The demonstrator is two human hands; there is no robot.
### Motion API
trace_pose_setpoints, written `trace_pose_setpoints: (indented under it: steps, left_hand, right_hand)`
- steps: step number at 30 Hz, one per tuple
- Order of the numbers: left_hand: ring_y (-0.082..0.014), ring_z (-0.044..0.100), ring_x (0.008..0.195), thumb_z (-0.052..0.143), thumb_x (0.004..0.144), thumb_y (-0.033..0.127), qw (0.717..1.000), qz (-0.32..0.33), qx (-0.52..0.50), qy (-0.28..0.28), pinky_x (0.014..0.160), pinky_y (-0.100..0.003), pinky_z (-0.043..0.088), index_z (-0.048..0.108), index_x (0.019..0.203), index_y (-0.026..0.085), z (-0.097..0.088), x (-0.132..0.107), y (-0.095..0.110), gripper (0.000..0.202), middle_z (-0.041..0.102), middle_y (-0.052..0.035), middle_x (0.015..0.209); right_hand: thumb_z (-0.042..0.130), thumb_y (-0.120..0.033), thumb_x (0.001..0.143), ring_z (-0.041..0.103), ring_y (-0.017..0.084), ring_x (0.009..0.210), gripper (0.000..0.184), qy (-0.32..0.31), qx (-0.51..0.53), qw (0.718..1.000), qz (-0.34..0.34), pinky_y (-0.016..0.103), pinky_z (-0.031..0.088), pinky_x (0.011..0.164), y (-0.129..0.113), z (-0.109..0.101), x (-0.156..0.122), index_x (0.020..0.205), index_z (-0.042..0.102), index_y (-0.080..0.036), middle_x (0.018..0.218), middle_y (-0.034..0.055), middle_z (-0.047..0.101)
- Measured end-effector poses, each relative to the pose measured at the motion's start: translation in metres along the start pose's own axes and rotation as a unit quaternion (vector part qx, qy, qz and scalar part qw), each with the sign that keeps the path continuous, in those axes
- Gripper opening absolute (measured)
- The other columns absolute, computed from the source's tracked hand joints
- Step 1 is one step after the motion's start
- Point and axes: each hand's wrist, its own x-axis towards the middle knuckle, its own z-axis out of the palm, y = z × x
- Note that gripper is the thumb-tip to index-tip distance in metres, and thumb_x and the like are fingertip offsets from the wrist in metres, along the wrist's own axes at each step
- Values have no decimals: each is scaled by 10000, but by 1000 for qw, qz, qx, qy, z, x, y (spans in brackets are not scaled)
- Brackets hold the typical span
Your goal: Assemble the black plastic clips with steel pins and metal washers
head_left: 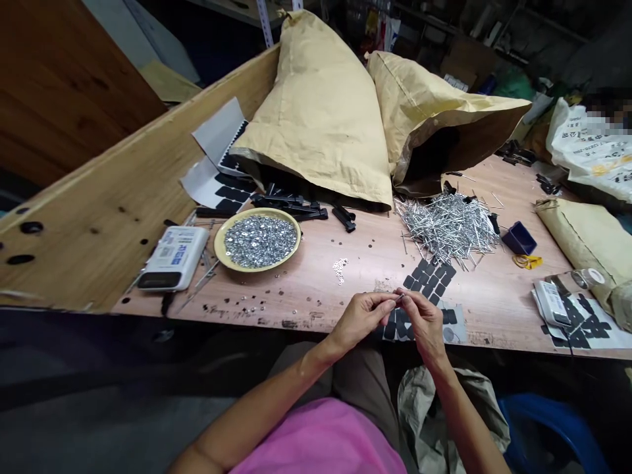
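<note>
My left hand (363, 319) and my right hand (423, 322) meet fingertip to fingertip above the front edge of the table. Both are closed in a pinch around a small thin metal piece (400, 297), mostly covered by the fingers. Beneath and beyond them lie black pads (430, 282) in rows, some on a pale backing sheet (458, 331). Farther back is a heap of thin metal pins (447, 227). Left of the hands, a little cluster of washers (340, 268) rests on the wood, and a yellow bowl (232, 263) holds many more small metal washers.
Two large paper sacks (320, 112) (419, 85) stand at the back, with black plastic parts (291, 205) before them. A white device (175, 253) sits left against the wooden side board (113, 171). A dark blue box (519, 238) and another white device (552, 303) are right.
</note>
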Motion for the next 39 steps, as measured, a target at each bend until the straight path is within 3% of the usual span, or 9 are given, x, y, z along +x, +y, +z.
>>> trace_pose_setpoints:
  steps: [5,10,18,23,26,29,31,34,39]
  left_hand:
    - [-81,424,479,504,795,287,992,24,113,-48,506,-195,362,723,889,125,-10,-2,3,289,498,33,491]
    - [-84,454,476,508,806,240,979,32,170,-106,512,-187,377,726,902,126,-13,-2,1,264,539,22,496]
    - [-77,453,475,514,816,231,974,40,167,-146,500,-176,370,718,921,124,-17,2,-4,253,525,30,490]
    - [-69,445,437,490,854,278,968,36,176,-173,461,-175,374,701,879,107,-22,2,-9,273,533,30,484]
    - [-100,535,504,452,885,276,956,121,241,-120,524,-208,447,690,911,117,-20,0,-17,287,628,-18,596]
    - [-151,626,680,411,905,245,907,251,336,-44,659,-263,504,676,970,138,-15,-2,-26,293,693,-78,776]
    - [-163,645,744,405,910,240,892,279,353,-43,694,-267,514,672,979,146,-14,-3,-30,291,703,-88,829]
    - [-133,638,684,446,897,258,926,226,296,-62,653,-218,503,685,937,157,-15,-2,-29,263,707,-58,808]
    - [-86,504,474,492,861,291,970,86,199,-109,503,-176,419,705,885,130,-18,1,-21,268,600,11,533]
  right_hand:
    - [585,-360,829,668,166,722,185,-119,-129,980,-89,273,533,676,-8,-23,7,840,714,-228,795,40,721]
    - [525,-396,866,659,148,681,267,-228,-214,944,-108,226,511,608,-23,-41,10,833,698,-196,754,48,706]
    - [472,-382,896,653,132,672,290,-249,-238,926,-157,210,509,607,-23,-41,7,855,673,-177,756,49,697]
    - [430,-303,925,659,150,767,245,-237,-248,908,-239,237,522,669,-14,-37,2,950,638,-176,859,78,697]
    - [419,-295,930,640,145,729,231,-219,-260,909,-241,233,510,648,-10,-33,3,931,616,-175,810,67,677]
    - [371,-318,944,602,139,663,268,-206,-294,909,-211,230,487,605,-7,-30,5,879,591,-179,744,50,632]
    - [326,-332,955,572,141,633,308,-222,-327,895,-208,234,467,579,-5,-30,6,862,580,-183,719,44,598]
    - [294,-343,962,553,143,647,331,-255,-348,875,-220,235,450,584,-4,-31,7,862,568,-187,722,42,575]
    - [313,-336,961,541,129,645,296,-283,-320,873,-236,225,435,585,-11,-37,10,891,554,-179,739,39,587]
